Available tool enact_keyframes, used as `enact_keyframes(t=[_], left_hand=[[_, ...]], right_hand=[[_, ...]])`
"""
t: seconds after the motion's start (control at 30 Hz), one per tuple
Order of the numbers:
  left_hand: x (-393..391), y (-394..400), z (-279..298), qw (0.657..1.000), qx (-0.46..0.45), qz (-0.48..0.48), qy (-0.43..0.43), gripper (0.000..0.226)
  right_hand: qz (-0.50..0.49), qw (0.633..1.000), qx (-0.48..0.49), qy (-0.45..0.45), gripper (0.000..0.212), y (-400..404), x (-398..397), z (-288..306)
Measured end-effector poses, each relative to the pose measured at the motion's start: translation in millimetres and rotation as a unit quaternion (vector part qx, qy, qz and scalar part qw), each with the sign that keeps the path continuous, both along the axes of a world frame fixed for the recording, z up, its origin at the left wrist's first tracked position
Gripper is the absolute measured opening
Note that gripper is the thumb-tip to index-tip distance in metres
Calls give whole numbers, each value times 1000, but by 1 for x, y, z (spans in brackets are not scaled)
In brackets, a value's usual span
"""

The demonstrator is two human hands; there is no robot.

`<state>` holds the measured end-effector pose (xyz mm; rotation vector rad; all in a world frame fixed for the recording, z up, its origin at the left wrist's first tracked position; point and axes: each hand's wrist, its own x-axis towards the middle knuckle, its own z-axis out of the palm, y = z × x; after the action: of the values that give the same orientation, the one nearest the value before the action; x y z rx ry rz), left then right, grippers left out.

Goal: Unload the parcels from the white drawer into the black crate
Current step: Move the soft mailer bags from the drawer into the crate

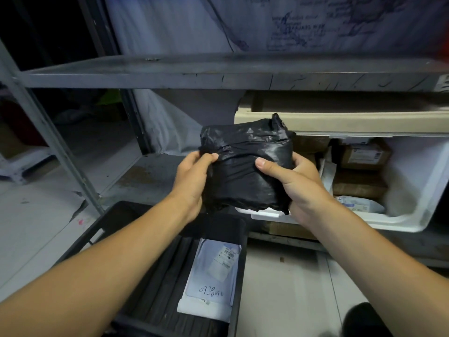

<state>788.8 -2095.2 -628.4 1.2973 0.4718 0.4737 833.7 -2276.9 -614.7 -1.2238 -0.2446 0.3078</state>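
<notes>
Two-handed grip on a black plastic-wrapped parcel (245,166). The left hand (192,183) pinches the parcel's left edge, thumb on the near face and fingers curled behind; the right hand (296,183) clasps the right edge, thumb pressed flat across the near face. The parcel is held in the air, above the far end of the black crate (155,283) and just left of the open white drawer (413,215). In the crate, below the parcel, lies a white mailer (213,276) with a barcode label and handwriting. In the drawer, right of the parcel, brown cardboard parcels (362,156) and a pale bagged parcel (359,205) are visible. Above the parcel runs a grey metal shelf (218,74).
</notes>
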Motion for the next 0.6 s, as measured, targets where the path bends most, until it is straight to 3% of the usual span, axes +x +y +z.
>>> enact_keyframes(t=[0.1, 0.17, 0.2, 0.27, 0.37, 0.53, 0.6], left_hand=[[-4, -7, -1, 987, 150, 58, 14, 27], [-13, -18, 2, 973, 229, 36, 15, 23], [-17, -24, 4, 975, 221, 8, 14, 22], [-25, -36, 13, 990, 112, -80, 4, 39], [-33, -43, 23, 985, -8, -165, -40, 59], [-29, -36, 17, 995, -76, -66, -26, 53], [-24, -21, 12, 992, -123, -11, -1, 62]], right_hand=[[-38, 997, -20, -57, 34, 1, -2, 1], [-53, 993, -39, -102, 32, 4, -6, 0], [-58, 989, -48, -124, 32, 5, -8, -1], [-59, 983, -65, -164, 33, 7, -11, -3], [-33, 964, -113, -238, 43, 13, -18, -11], [62, 925, -191, -323, 53, 23, -33, -19], [111, 920, -200, -318, 55, 24, -36, -21]])
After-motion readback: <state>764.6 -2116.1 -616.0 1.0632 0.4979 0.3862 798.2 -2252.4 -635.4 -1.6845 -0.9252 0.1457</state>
